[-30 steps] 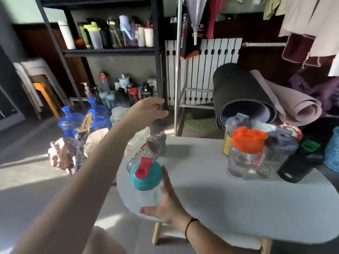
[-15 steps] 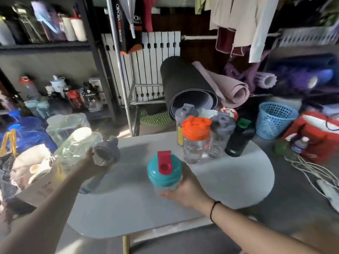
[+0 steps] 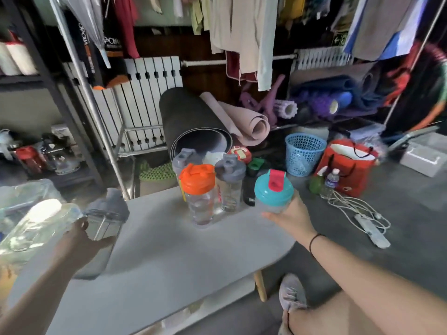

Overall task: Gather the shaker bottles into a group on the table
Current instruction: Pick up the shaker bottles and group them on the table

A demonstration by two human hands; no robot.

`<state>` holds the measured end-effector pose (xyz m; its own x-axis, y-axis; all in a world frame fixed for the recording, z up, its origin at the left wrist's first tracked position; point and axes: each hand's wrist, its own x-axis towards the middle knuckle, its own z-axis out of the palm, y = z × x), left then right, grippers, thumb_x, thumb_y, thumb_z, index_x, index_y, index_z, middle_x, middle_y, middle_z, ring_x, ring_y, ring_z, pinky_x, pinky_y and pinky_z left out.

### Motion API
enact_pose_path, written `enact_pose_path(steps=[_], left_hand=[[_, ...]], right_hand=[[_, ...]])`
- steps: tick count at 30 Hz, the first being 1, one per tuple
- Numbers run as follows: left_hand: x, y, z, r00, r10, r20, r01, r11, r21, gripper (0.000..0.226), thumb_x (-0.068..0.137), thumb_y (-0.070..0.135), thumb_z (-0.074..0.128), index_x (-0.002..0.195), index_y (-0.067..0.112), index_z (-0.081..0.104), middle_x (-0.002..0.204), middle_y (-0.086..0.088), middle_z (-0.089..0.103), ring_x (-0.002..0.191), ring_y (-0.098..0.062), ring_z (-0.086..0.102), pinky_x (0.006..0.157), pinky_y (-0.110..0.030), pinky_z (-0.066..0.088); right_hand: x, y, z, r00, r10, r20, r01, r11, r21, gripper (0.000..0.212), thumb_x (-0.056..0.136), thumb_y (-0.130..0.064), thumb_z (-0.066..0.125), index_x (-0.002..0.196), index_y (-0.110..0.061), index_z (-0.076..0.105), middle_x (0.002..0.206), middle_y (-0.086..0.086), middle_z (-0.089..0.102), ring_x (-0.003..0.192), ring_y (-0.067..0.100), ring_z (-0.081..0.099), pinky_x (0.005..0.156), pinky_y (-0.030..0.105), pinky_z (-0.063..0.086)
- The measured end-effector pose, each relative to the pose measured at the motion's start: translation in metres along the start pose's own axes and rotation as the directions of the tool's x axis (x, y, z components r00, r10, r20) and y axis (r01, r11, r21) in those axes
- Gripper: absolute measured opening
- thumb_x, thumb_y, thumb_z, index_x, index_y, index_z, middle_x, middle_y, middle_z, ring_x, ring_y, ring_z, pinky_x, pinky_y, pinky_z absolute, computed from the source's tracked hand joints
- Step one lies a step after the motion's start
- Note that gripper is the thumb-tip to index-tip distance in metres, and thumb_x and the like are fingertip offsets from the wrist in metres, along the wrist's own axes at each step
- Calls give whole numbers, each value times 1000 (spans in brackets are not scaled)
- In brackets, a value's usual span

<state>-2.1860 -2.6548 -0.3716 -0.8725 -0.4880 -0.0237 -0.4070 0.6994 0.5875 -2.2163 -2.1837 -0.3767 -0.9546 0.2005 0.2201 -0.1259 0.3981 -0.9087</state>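
My right hand (image 3: 291, 217) grips a clear shaker bottle with a teal lid and red flip cap (image 3: 273, 191), held just right of the group at the far edge of the white oval table (image 3: 169, 257). The group holds an orange-lidded shaker (image 3: 198, 192), a grey-lidded shaker (image 3: 229, 182), another grey-lidded one behind (image 3: 185, 159) and a dark bottle with a green cap (image 3: 251, 180). My left hand (image 3: 79, 240) holds a clear shaker with a grey lid (image 3: 106, 218) above the table's left end.
Rolled yoga mats (image 3: 193, 122) lie behind the table. A blue basket (image 3: 303, 153), a red bag (image 3: 348, 168) and a power strip with cables (image 3: 367, 228) sit on the floor to the right. Large clear water jugs (image 3: 31, 221) stand left. My shoe (image 3: 291, 293) is below the table's edge.
My right hand carried the teal-lidded shaker rightward to the side of the group. My left hand took hold of the grey-lidded shaker and lifted it upright. The view swung right.
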Motion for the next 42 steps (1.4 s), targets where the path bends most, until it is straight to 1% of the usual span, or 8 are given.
enact_pose_path(steps=[2,10,16,22,25,32,37,42], left_hand=[[-11,15,2,1000,-4,24,6,998,-59,93,67,32,85,142,13,34,130,-22,57,117,-43,52,92,-47,42],[-34,36,27,998,19,61,-2,964,-268,89,60,42,86,133,14,43,117,-7,55,102,-34,56,88,-49,47],[-84,71,39,965,235,114,-133,818,-559,65,47,40,83,101,32,47,108,0,59,100,-16,61,70,-31,50],[-119,122,74,889,444,112,-277,717,-640,91,43,49,89,121,29,46,106,20,67,99,-6,67,79,-25,55],[-123,149,103,846,525,91,-363,693,-623,92,55,37,89,132,14,44,122,2,64,113,-15,62,93,-39,53],[-135,200,168,874,476,96,-302,689,-659,87,53,24,85,125,33,37,122,13,57,110,-3,58,83,-10,47],[-128,209,197,899,435,50,-326,742,-586,93,52,35,87,129,30,35,127,6,54,115,-15,56,95,-35,50],[-120,210,210,934,352,67,-245,763,-598,91,48,37,85,123,37,33,126,6,55,116,-16,57,96,-40,51]], right_hand=[[7,6,-3,1000,18,-11,-18,1000,-5,69,58,-9,90,110,-26,47,108,-5,58,100,11,55,73,8,39],[21,37,0,998,67,-13,-67,997,-31,75,56,-14,90,117,-25,48,114,-1,58,104,13,55,89,27,44],[30,47,-8,993,55,102,-44,993,-106,78,59,-24,89,125,-28,48,114,-10,57,106,11,53,92,30,43],[39,50,-22,974,64,218,-35,991,-131,90,61,-25,89,137,-28,41,121,-10,57,108,13,54,90,27,41],[43,47,-29,953,115,279,-76,986,-147,92,64,-26,88,140,-28,37,120,-9,56,108,15,53,89,26,41],[41,59,-22,946,182,267,-165,983,-83,95,66,-31,86,142,-35,31,122,-12,52,109,11,49,90,27,39],[40,73,-21,913,226,339,-204,974,-101,88,60,-38,87,132,-38,38,126,-8,58,114,16,57,98,36,48],[35,81,-22,914,240,326,-190,965,-178,81,65,-35,86,134,-23,45,123,-4,59,107,16,59,95,31,47]])
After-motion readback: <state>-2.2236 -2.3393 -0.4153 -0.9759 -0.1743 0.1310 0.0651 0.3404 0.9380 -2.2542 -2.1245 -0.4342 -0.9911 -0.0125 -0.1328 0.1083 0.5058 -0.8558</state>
